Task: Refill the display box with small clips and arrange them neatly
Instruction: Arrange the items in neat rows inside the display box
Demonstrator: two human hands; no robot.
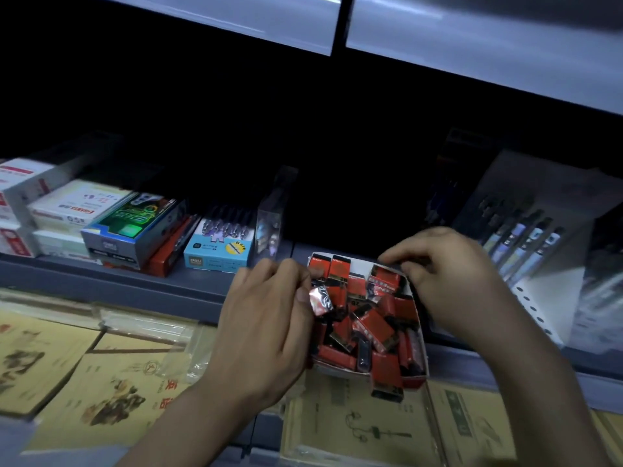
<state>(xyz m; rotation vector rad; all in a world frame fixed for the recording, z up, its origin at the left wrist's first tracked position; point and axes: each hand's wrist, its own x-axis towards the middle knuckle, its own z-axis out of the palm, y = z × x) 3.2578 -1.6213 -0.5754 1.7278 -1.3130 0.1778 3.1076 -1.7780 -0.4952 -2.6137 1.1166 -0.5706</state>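
The box (362,266) sits just right of centre in my frame, crammed with red packs (374,328) lying every which way; two stand upright at its back wall. My left hand (266,318) pinches a shiny pack (320,299) at the box's left edge. My right hand (451,274) curls its fingers (394,256) over the upper right rim. Pens (519,241) lie at far right.

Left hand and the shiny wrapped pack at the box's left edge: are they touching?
Touching. The head view shows the left hand pinching the wrapped pack between thumb and fingertips, at the left edge of the display box.
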